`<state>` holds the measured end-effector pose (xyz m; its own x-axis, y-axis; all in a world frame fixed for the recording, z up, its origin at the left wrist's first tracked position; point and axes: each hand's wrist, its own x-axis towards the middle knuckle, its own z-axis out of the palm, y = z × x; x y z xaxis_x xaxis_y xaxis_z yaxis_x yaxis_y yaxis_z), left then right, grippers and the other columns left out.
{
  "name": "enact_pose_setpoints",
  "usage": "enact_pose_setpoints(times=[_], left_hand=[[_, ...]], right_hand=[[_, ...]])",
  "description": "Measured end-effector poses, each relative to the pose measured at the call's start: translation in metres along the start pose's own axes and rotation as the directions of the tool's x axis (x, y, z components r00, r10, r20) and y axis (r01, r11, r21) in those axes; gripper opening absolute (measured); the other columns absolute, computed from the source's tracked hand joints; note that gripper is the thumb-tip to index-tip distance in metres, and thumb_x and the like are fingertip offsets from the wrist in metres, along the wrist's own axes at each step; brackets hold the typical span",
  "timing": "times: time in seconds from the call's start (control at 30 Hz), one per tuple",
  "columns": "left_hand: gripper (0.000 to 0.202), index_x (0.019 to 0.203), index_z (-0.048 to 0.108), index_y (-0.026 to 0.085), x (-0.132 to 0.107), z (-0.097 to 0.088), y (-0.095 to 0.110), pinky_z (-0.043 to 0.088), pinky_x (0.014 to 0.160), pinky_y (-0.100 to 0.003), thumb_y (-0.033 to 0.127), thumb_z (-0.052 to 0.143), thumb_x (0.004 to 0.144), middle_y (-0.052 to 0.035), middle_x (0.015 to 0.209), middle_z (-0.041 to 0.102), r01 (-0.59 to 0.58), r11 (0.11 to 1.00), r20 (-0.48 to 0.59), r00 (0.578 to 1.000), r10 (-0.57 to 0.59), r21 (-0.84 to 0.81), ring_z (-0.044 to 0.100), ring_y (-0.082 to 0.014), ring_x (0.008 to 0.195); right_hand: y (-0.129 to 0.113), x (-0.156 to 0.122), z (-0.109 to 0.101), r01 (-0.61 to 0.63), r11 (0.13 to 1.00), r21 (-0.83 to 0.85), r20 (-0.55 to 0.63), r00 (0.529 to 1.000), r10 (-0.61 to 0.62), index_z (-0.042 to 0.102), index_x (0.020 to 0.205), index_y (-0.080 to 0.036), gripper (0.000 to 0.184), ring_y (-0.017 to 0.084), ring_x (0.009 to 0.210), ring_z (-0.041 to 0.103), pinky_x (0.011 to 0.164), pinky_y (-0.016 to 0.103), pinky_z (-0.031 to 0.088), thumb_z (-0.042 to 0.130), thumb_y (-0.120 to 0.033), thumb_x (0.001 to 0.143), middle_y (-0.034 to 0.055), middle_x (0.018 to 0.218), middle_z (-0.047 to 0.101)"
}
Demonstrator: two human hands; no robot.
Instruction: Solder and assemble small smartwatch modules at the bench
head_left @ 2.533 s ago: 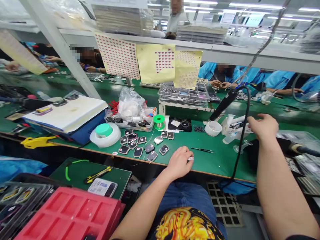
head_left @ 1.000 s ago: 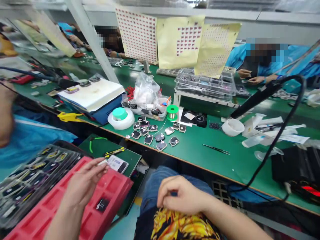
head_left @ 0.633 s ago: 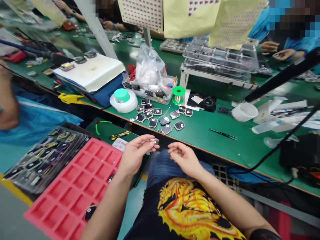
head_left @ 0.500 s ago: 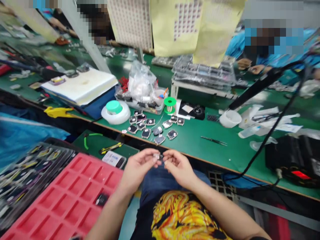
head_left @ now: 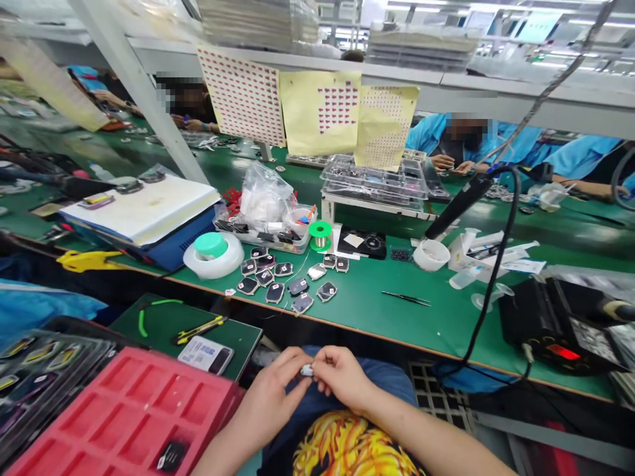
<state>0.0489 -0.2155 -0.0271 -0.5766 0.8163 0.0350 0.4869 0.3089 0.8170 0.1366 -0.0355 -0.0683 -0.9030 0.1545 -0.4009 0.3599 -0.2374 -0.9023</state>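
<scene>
Whitish and small, a partly hidden piece point(head_left: 307, 370) is clamped between the fingertips of my left hand point(head_left: 278, 383) and right hand point(head_left: 342, 378), near the front edge of the green tabletop point(head_left: 357, 301).

The tabletop point(head_left: 357, 311) appears smooth, lightly glossy; the watch cases point(head_left: 275, 293) show glossy dark faces. The red tray point(head_left: 221, 413) looks matt, the bag point(head_left: 262, 192) crinkled clear plastic, the middle hanging sheet point(head_left: 300, 122) matt paper.

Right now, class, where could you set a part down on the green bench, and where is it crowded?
Bare bench shows between the watch cases and the tweezers, and from the tweezers to its front edge. It's crowded around the cases, spool and syringes.
</scene>
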Motion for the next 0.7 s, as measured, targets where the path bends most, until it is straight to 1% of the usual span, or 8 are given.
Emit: enact_pose_setpoints(times=[0.17,0.27,0.33,0.43,0.5,0.57,0.63,0.7], left_hand=[[0.019,0.11,0.074,0.023,-0.001,-0.003,0.01,0.055,0.095,-0.03,0.023,0.056,0.107,-0.0051,0.11,0.071,-0.014,0.991,0.043,0.999,0.008,0.135,0.07,-0.0192,0.106],[0.017,0.112,0.076,0.021,0.004,-0.001,0.005,0.055,0.095,-0.03,0.024,0.062,0.104,-0.0064,0.111,0.072,-0.028,0.985,0.054,0.998,0.019,0.168,0.071,-0.0202,0.105],[0.018,0.115,0.076,0.021,0.005,-0.001,0.0,0.056,0.094,-0.03,0.024,0.064,0.103,-0.0068,0.113,0.073,-0.02,0.991,0.022,1.0,0.017,0.131,0.072,-0.0201,0.105],[0.016,0.112,0.078,0.021,-0.001,0.0,-0.001,0.057,0.089,-0.029,0.022,0.066,0.101,-0.006,0.109,0.075,-0.004,0.999,-0.109,0.994,-0.002,-0.048,0.072,-0.0177,0.099],[0.015,0.111,0.079,0.022,-0.008,-0.002,0.003,0.058,0.085,-0.028,0.022,0.07,0.099,-0.0051,0.106,0.075,0.014,0.98,-0.218,0.974,-0.057,-0.197,0.072,-0.0158,0.093],[0.018,0.114,0.078,0.022,-0.011,-0.007,0.006,0.059,0.086,-0.027,0.024,0.076,0.096,-0.0051,0.106,0.076,0.036,0.938,-0.28,0.95,-0.139,-0.344,0.072,-0.0149,0.091],[0.023,0.116,0.078,0.022,-0.009,-0.011,0.008,0.061,0.088,-0.028,0.025,0.082,0.093,-0.0058,0.107,0.076,0.056,0.876,-0.283,0.935,-0.215,-0.48,0.073,-0.0153,0.092],[0.023,0.113,0.079,0.021,-0.005,-0.014,0.011,0.062,0.09,-0.029,0.025,0.084,0.091,-0.0068,0.108,0.076,0.056,0.825,-0.268,0.932,-0.246,-0.563,0.075,-0.0165,0.095]], right_hand=[[0.007,-0.001,-0.006,-0.026,0.999,-0.044,0.064,0.998,0.028,0.066,0.08,-0.017,0.042,0.011,0.052,0.054,0.048,0.018,0.04,0.078,-0.057,0.082,-0.0005,0.065,0.063],[0.015,0.002,-0.016,0.015,0.996,-0.088,0.074,0.997,-0.009,0.07,0.084,-0.016,0.048,0.012,0.056,0.054,0.051,0.02,0.043,0.082,-0.063,0.085,0.0007,0.066,0.063],[0.015,0.005,-0.02,0.051,0.993,-0.105,0.073,0.996,-0.043,0.073,0.089,-0.016,0.049,0.013,0.058,0.055,0.054,0.022,0.044,0.082,-0.064,0.088,0.0017,0.069,0.065],[0.002,0.0,-0.014,0.162,0.971,-0.178,0.072,0.986,-0.152,0.077,0.095,-0.016,0.043,0.015,0.06,0.057,0.056,0.024,0.046,0.079,-0.059,0.096,0.0024,0.069,0.067],[-0.014,-0.005,-0.004,0.336,0.906,-0.258,0.064,0.942,-0.331,0.08,0.096,-0.018,0.031,0.016,0.065,0.06,0.061,0.026,0.048,0.077,-0.048,0.1,0.0032,0.074,0.069],[-0.032,-0.007,0.003,0.498,0.802,-0.331,0.055,0.858,-0.51,0.082,0.099,-0.02,0.018,0.017,0.075,0.065,0.066,0.027,0.05,0.073,-0.035,0.103,0.0052,0.089,0.073],[-0.045,-0.006,0.003,0.611,0.703,-0.365,0.045,0.766,-0.642,0.082,0.104,-0.02,0.014,0.017,0.082,0.068,0.069,0.027,0.053,0.069,-0.026,0.104,0.0057,0.097,0.075],[-0.052,-0.007,0.0,0.689,0.616,-0.382,0.047,0.681,-0.731,0.081,0.108,-0.02,0.015,0.017,0.089,0.07,0.076,0.028,0.056,0.066,-0.019,0.106,0.0061,0.101,0.074]])
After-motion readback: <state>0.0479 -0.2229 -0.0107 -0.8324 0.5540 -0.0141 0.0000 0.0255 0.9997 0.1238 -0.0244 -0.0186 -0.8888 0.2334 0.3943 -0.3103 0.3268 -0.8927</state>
